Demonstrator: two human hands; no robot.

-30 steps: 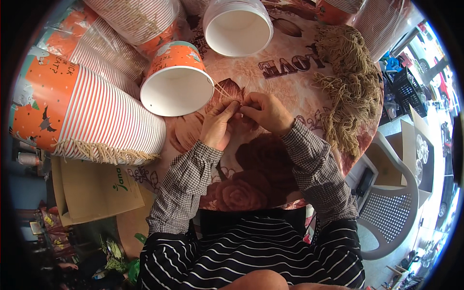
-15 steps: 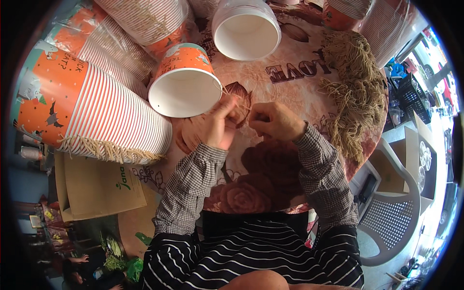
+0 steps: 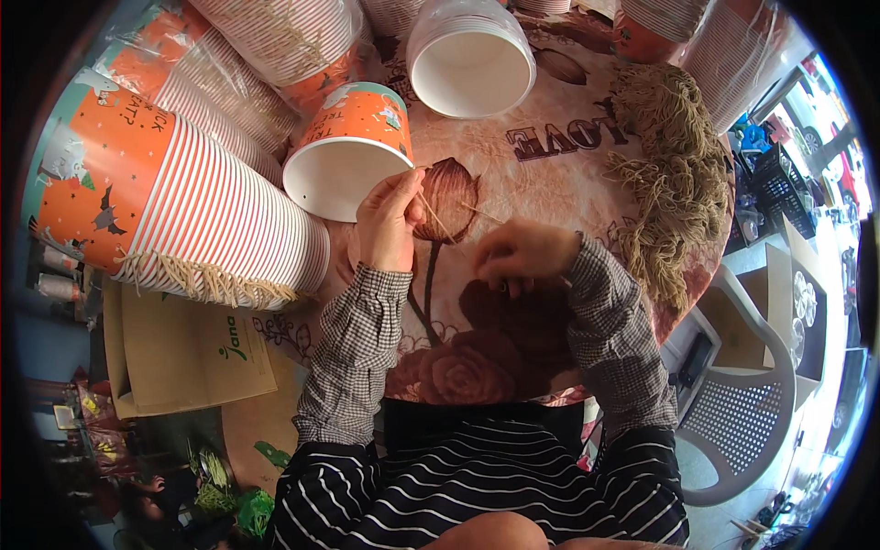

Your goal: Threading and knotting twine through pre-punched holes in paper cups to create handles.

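Observation:
My left hand (image 3: 389,223) is pinched on a thin tan string (image 3: 438,218) at the rim of an orange printed paper cup (image 3: 362,117). The cup lies on its side, its white open mouth toward me, with a small dark hole near its left rim. Part of the string hangs slack below my fingers. To the right, my right hand (image 3: 524,255) is held over the table with curled, slightly blurred fingers. A short bit of string shows close to its knuckles; what lies inside its fingers is hidden.
Left of the cup lies a long stack of nested orange cups (image 3: 220,215) with tan strings along its side. White-mouthed cups (image 3: 472,78) in plastic lie farther back. A heap of tan strings (image 3: 674,174) covers the table's right side. Beyond are a cardboard box (image 3: 197,357) and a grey chair (image 3: 742,412).
My hands have moved apart: the left drew back left to the cup's rim, the right shifted slightly down and loosened from a tight fist. The string between them now shows more.

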